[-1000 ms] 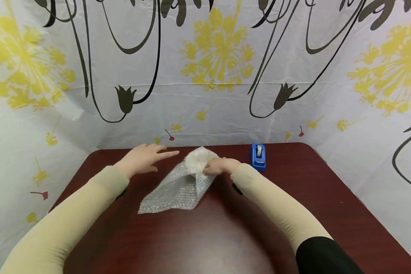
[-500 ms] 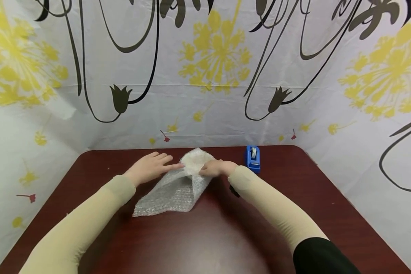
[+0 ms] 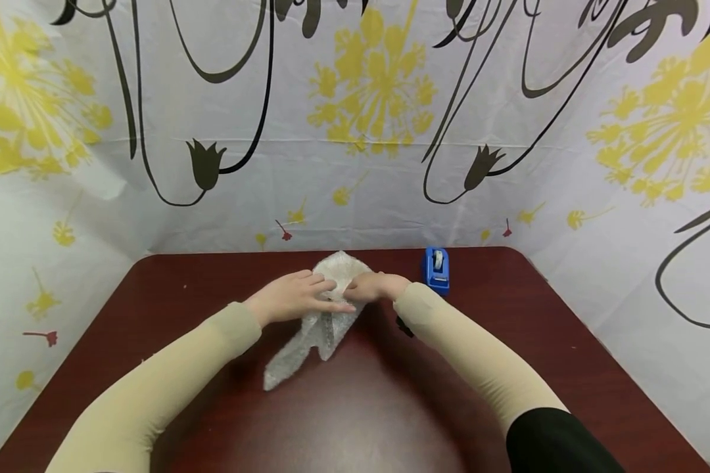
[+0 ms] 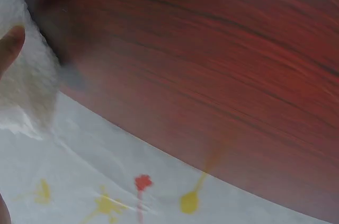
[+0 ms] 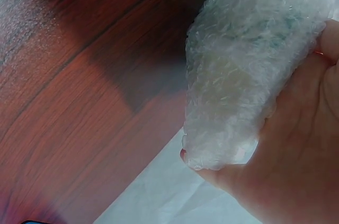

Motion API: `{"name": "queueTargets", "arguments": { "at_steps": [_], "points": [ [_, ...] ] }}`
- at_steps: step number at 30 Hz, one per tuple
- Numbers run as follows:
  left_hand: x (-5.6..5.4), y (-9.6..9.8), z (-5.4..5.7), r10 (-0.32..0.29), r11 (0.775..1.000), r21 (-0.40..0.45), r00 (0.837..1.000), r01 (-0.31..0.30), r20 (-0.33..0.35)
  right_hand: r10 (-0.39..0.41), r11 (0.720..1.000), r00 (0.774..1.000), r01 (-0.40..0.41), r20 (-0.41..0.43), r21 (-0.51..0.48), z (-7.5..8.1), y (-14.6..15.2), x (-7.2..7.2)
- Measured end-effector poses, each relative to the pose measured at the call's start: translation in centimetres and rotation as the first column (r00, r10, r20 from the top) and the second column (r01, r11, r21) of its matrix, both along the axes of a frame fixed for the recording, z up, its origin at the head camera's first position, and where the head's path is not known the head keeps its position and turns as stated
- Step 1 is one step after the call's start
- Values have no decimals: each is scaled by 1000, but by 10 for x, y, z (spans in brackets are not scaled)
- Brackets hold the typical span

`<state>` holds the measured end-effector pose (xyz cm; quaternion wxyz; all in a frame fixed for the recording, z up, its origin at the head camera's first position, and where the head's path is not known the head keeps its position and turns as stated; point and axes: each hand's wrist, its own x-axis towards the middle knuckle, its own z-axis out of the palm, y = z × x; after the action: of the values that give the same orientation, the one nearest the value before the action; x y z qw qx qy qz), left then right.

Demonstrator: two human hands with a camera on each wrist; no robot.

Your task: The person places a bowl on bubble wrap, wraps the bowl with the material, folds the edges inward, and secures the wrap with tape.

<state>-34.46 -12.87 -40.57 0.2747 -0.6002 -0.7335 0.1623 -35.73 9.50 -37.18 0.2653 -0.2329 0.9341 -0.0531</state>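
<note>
A bundle of clear bubble wrap (image 3: 339, 264) lies toward the far side of the table, around something pale and rounded whose kind is hidden. My right hand (image 3: 375, 287) grips the bundle's right side; in the right wrist view, thumb and fingers curve round the bubble wrap (image 5: 233, 75), and a greenish mark shows faintly through it. Over the bundle's left side reaches my left hand (image 3: 296, 295), fingers fairly straight, pressing a flap across it. A loose tail of the wrap (image 3: 290, 362) trails toward me. The left wrist view catches only a fingertip (image 4: 11, 46) against the wrap.
A blue tape dispenser (image 3: 436, 270) stands right of the bundle, near the back edge of the dark red wooden table (image 3: 355, 420). Behind and on both sides hangs a white cloth (image 3: 242, 217) with flower prints.
My left hand has come right, from above the table onto the bubble wrap, and folded its left flap inward. The loose sheet is narrower now. My right hand has kept its hold.
</note>
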Motion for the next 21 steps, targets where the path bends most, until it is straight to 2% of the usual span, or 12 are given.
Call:
{"name": "queueTargets", "arguments": {
  "at_steps": [4, 8, 11, 14, 16, 18, 19, 21],
  "points": [
    [6, 14, 0, -52, 998, -38, 997, 50, -55, -13, 1000, 1000, 13, 0, 3, -3, 0, -1],
    [10, 19, -2, -53, 996, -82, 991, 43, -123, -22, 1000, 1000, 22, -4, -7, -5, 0, -2],
    [12, 20, -4, -28, 997, -70, 993, 20, -112, -19, 1000, 1000, 19, -12, -8, -6, 1, -2],
    [14, 21, -5, -5, 999, 33, 1000, 5, 1, -19, 1000, 1000, 19, -20, -12, -6, 2, -1],
    [14, 22, -6, 6, 992, 128, 994, -21, 112, -19, 1000, 1000, 18, -23, -20, -6, 2, 0],
    [14, 23, -7, 9, 976, 209, 973, -59, 231, -21, 999, 1000, 20, -20, -34, -6, 2, 0],
    [13, 23, -8, 13, 967, 242, 957, -86, 289, -23, 999, 1000, 22, -19, -40, -5, 3, 1],
    [12, 23, -9, 13, 946, 291, 915, -142, 404, -30, 998, 1000, 29, -10, -62, -4, 5, 2]
  ]
}}
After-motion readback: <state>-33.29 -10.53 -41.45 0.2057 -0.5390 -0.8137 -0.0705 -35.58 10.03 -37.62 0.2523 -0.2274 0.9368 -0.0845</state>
